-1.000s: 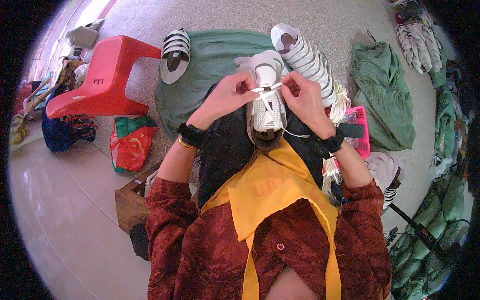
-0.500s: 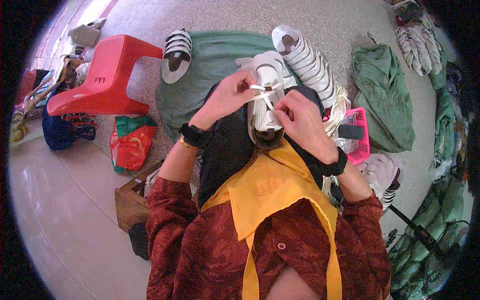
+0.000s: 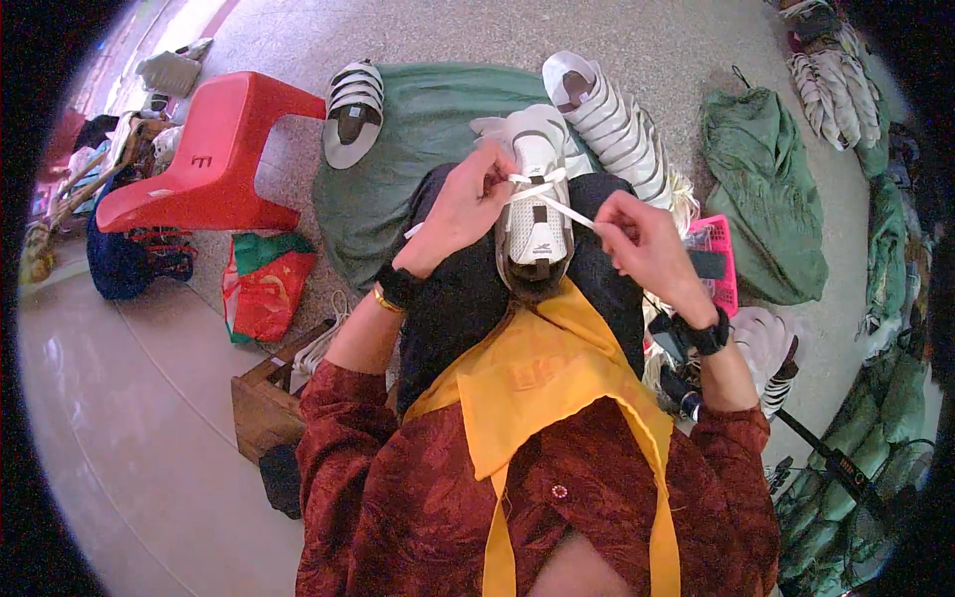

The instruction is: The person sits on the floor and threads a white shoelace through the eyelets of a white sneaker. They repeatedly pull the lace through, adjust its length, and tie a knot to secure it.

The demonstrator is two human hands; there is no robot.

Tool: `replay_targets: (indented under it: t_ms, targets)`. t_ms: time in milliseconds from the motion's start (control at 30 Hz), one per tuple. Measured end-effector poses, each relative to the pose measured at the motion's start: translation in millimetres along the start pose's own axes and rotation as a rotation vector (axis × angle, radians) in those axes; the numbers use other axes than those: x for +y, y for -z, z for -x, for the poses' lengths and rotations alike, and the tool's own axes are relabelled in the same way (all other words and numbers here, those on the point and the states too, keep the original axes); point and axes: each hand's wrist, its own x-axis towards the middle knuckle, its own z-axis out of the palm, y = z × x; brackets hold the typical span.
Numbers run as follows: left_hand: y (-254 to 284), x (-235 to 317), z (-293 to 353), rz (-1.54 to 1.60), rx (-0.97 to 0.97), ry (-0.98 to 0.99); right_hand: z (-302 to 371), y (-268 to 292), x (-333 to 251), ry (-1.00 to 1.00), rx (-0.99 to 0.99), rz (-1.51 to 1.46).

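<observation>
On my lap, between my dark-trousered knees, lies a white shoe upper (image 3: 521, 217) with a perforated tongue. A flat white lace (image 3: 569, 212) crosses over its eyelets. My left hand (image 3: 466, 207) is at the upper's left side, its thumb and forefinger pinching the lace close to the eyelets. To the right of the upper, my right hand (image 3: 649, 247) pinches the other stretch of lace, which runs taut from the eyelets to its fingertips. Beyond the upper, more white uppers lie against its far end, partly overlapped.
A green cloth (image 3: 428, 109) spreads ahead, with a stack of nested uppers (image 3: 622, 129) at its right and a smaller stack (image 3: 355, 119) at its left. White laces (image 3: 683, 202) hang beside a pink basket (image 3: 727, 279). A red chair (image 3: 219, 149) and wooden stool (image 3: 264, 413) stand left.
My right hand has moved right, away from the upper, drawing the lace out straight. My left hand has shifted slightly and stays at the eyelets.
</observation>
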Motion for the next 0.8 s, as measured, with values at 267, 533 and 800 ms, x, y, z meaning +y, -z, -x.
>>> replay_targets:
  t_ms: [267, 533, 800]
  targets:
    - [6.8, 21.1, 13.5, 0.002, -0.051, 0.115, 15.0, 13.1, 12.5, -0.184, -0.079, 0.003]
    - [5.2, 25.9, 18.1, 0.263, -0.024, 0.105, 7.6, 2.0, 23.3, 0.012, 0.031, 0.058]
    - [54.7, 52.0, 46.0, 0.238, -0.096, 0.208, 9.7, 2.9, 33.0, 0.005, 0.072, 0.068]
